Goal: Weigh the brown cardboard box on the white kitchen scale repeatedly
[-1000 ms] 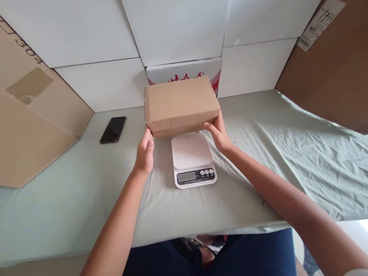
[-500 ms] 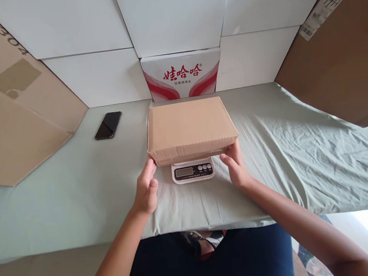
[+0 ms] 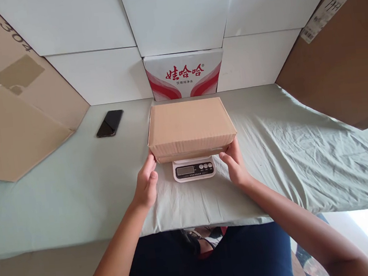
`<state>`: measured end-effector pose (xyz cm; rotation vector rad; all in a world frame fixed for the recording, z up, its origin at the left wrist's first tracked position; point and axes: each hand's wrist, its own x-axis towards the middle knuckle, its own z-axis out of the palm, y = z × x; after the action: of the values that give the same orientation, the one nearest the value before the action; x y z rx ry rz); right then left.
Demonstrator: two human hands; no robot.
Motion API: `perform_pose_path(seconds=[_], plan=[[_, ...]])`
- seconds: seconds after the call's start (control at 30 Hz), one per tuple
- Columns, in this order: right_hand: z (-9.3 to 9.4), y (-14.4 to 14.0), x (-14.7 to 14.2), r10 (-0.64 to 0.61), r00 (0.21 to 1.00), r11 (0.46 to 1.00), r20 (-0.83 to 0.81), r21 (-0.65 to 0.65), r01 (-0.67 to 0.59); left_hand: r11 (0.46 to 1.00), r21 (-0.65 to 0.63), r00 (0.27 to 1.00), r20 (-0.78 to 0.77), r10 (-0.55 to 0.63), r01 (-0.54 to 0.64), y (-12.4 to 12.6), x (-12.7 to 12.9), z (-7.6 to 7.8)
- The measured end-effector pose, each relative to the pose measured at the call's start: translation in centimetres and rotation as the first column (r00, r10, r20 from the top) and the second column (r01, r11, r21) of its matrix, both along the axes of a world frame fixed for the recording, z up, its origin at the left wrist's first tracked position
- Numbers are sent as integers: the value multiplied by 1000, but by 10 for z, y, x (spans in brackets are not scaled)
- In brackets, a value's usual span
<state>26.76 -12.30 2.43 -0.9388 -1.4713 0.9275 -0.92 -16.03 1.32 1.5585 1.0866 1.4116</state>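
"two dark blue trouser legs (image 3: pixel 160 270) are nearest, below the edge of the tabletop (image 3: pixel 76 191), with both bare forearms (image 3: pixel 108 259) reaching over."

"and the hands?"

"the left hand (image 3: pixel 147 185) has its fingers curled against the near left corner of a cardboard box (image 3: pixel 190 121), the tips hidden; its thumb stands apart from the box. the right hand (image 3: pixel 236 165) has the near right corner between its thumb, at the lower front edge, and its fingers, which go round the side and out of sight."

"anything under the box?"

"a white kitchen scale (image 3: pixel 195 177). its front pokes out, with a grey display (image 3: pixel 185 170) and three round buttons (image 3: pixel 205 165). i can't read a figure there."

"so is the box resting on it?"

"it's right over it, long side across, but i can't tell from here whether they touch."

"and past that?"

"pale green cloth (image 3: pixel 319 148), wrinkled most on the right. a black phone (image 3: pixel 110 123) lies on it beyond the left hand, slanted, well apart from the box."

"farther back?"

"just behind the box, a white carton (image 3: pixel 186 86) with red lettering. brown cardboard sheets flank the tabletop: the left one (image 3: pixel 18 131) is printed 304, the right one (image 3: pixel 346 64) has a white label (image 3: pixel 326 12). white panels (image 3: pixel 175 13) rise at the very back."
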Motion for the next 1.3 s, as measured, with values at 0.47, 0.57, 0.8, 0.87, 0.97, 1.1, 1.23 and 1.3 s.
perform_pose_path(seconds=[0.47, 0.57, 0.8, 0.87, 0.97, 1.1, 1.23, 1.3], plan=[[1, 1, 0, -38, 997, 999, -67, 5, 38, 1000, 5, 1000, 5, -23, 23, -1, 0, 0], [0, 1, 1, -39, 991, 999, -130, -5, 38, 1000, -9, 999, 44, 7, -6, -3, -3, -2], [1, 22, -3, 33, 987, 999, -158, -27, -37, 998, -43, 983, 180, -44, 52, 22, -4, 16], [10, 42, -7, 43, 988, 998, -150, 40, -38, 998, 10, 978, 196, -68, 67, 47, -7, 30], [21, 86, -17, 23, 989, 990, -148, 143, -2, 996, 64, 979, 191, -70, 59, 94, -12, 44], [17, 143, -31, -15, 987, 983, -163, 177, 44, 998, 59, 977, 211, -26, 14, 147, -11, 29], [0, 164, -37, -58, 988, 988, -145, 133, 78, 998, 17, 975, 213, 61, -66, 168, -6, -5], [-6, 165, -35, -66, 989, 989, -134, 122, 83, 996, 4, 970, 228, 89, -92, 171, -4, -16]])
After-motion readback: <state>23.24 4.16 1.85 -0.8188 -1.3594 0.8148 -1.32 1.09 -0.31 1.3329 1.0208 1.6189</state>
